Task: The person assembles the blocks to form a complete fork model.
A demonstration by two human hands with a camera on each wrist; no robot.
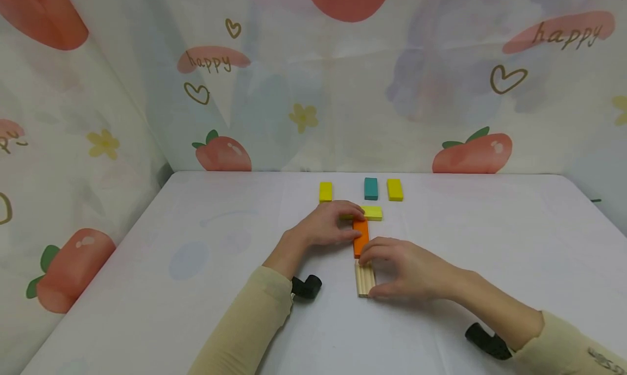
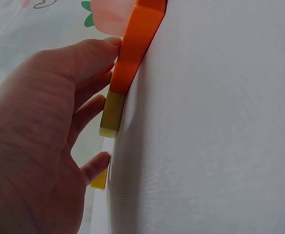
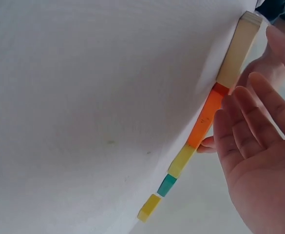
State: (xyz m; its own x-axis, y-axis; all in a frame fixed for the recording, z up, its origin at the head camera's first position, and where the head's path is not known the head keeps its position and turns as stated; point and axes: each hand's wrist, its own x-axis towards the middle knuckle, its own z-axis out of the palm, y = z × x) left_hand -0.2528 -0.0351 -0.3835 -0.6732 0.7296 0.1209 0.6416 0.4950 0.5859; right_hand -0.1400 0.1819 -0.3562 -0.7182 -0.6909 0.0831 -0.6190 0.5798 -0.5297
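Observation:
In the head view, an orange block lies lengthwise between a yellow block set crosswise at its far end and ridged pale wooden pieces at its near end. My left hand reaches over from the left; its thumb rests on the orange block and its fingertips lie near the yellow one, partly covering it. The left wrist view shows the thumb at the orange block's edge. My right hand spans the wooden pieces, fingertips at their far end and thumb by the near right corner. Its fingers look fairly straight in the right wrist view.
Beyond the hands stand a yellow block, a teal block and another yellow block, near the back edge of the white table. A printed cloth hangs behind and at the sides.

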